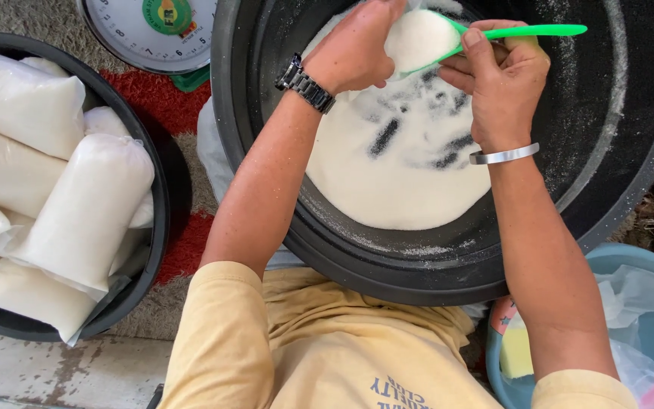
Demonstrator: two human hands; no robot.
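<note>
Between both hands (pixel 425 60): a sugar-heaped green scoop (pixel 448 36).

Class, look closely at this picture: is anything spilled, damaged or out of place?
Only slightly. White grains cling to the big black tub on its rim and inner wall, outside the main heap. The filled bags lie piled unevenly in the smaller tub.

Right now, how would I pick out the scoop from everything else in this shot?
Start at the big black tub of white granules filling the upper middle. Over its far side the right hand holds a scoop, heaped white, against a small bag held by the left hand. It is the only bright green, long-handled thing there.
</note>
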